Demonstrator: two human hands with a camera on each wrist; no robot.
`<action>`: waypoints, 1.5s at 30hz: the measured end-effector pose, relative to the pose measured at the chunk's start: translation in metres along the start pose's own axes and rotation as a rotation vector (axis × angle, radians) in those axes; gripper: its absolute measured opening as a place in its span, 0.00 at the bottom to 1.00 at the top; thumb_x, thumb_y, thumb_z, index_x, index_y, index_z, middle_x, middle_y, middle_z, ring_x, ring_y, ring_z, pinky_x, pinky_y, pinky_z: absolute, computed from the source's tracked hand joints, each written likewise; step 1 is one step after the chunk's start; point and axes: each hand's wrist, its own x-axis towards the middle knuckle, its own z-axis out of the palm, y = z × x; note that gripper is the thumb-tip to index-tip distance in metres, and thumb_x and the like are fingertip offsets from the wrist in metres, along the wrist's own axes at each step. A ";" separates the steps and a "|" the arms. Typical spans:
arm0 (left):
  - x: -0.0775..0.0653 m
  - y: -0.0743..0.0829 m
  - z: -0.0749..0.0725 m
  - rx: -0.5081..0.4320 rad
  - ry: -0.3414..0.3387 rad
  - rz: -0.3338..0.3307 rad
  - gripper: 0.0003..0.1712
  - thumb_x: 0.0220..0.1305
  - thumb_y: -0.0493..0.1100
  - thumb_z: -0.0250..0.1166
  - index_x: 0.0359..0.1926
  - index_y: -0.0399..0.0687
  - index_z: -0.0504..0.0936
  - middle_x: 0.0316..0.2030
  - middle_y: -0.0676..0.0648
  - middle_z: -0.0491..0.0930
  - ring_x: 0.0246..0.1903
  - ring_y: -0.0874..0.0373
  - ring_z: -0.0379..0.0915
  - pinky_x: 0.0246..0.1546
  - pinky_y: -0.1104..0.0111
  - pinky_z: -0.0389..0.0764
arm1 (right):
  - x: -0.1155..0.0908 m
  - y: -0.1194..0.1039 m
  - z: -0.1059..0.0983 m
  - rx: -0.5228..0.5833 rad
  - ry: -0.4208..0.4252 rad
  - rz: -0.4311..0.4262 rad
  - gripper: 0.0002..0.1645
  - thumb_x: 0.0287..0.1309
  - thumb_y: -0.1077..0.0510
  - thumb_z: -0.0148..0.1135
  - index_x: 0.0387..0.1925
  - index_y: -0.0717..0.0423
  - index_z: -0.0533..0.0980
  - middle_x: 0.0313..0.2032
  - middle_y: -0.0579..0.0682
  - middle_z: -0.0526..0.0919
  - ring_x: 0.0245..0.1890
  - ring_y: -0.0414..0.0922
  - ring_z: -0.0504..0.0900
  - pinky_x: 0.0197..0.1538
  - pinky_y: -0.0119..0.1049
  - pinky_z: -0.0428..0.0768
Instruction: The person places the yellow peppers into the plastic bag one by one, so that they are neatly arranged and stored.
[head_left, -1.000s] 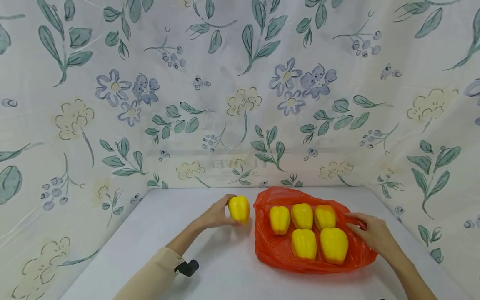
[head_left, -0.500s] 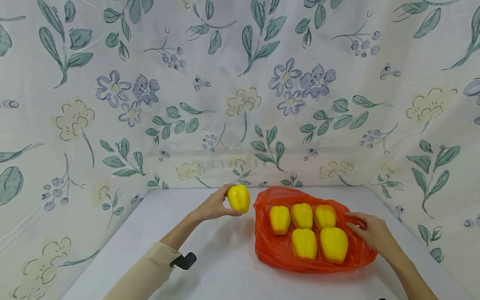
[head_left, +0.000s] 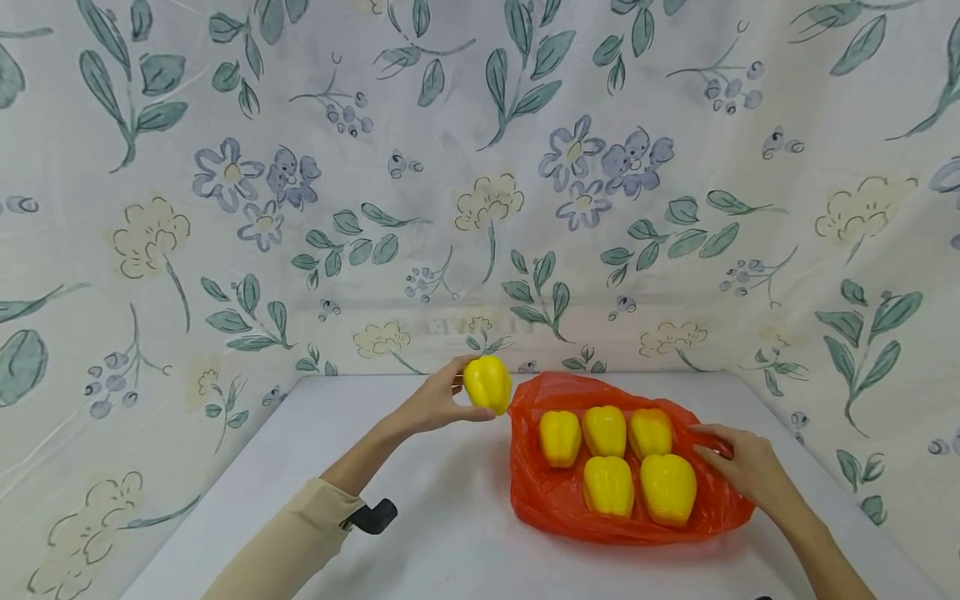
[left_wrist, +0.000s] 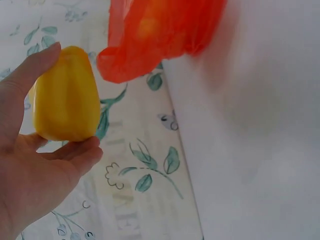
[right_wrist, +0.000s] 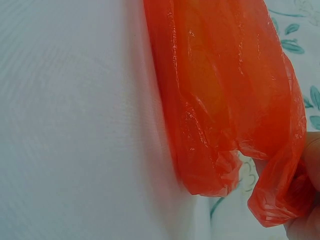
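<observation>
My left hand [head_left: 437, 398] holds a yellow bell pepper [head_left: 487, 385] between thumb and fingers, raised above the table just left of a red plastic bag [head_left: 540, 517]. In the left wrist view the thumb lies on one end of the pepper [left_wrist: 67, 97] and the fingers on the other. The bag lies spread open with several yellow peppers inside, among them a large one [head_left: 668, 490] at the front right. At the bag's right edge, my right hand [head_left: 750, 471] pinches the plastic; the right wrist view shows a bunched fold of the bag [right_wrist: 277, 200] in its fingers.
A white table [head_left: 427, 533] lies under everything. Behind and at both sides hangs a flower-printed curtain [head_left: 420, 208], meeting the table's back edge. A black strap piece [head_left: 372, 517] sticks out at the left sleeve cuff [head_left: 330, 500].
My left hand has lifted the pepper upward, then shifted it slightly right toward the bag. The right hand and the bag with its peppers have stayed in place.
</observation>
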 end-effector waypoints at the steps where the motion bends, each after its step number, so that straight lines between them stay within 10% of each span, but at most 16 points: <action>1: 0.000 0.002 0.001 -0.007 -0.003 0.005 0.51 0.48 0.55 0.77 0.70 0.57 0.60 0.64 0.53 0.69 0.62 0.53 0.69 0.67 0.48 0.69 | 0.000 0.000 0.000 0.002 -0.004 0.003 0.23 0.59 0.56 0.66 0.55 0.60 0.79 0.48 0.66 0.83 0.45 0.60 0.81 0.46 0.53 0.84; 17: 0.007 0.035 0.029 -0.057 -0.129 0.111 0.49 0.49 0.52 0.77 0.69 0.62 0.61 0.63 0.58 0.69 0.62 0.59 0.68 0.68 0.54 0.69 | -0.002 0.001 -0.001 0.009 -0.015 0.018 0.24 0.60 0.56 0.66 0.56 0.59 0.78 0.50 0.66 0.83 0.46 0.60 0.81 0.46 0.53 0.84; 45: 0.000 0.043 0.073 0.032 -0.332 0.042 0.46 0.50 0.56 0.76 0.67 0.57 0.63 0.55 0.56 0.76 0.50 0.66 0.73 0.49 0.73 0.81 | 0.000 0.001 -0.002 0.017 -0.009 0.013 0.24 0.60 0.55 0.66 0.56 0.60 0.78 0.51 0.67 0.82 0.46 0.60 0.81 0.44 0.51 0.85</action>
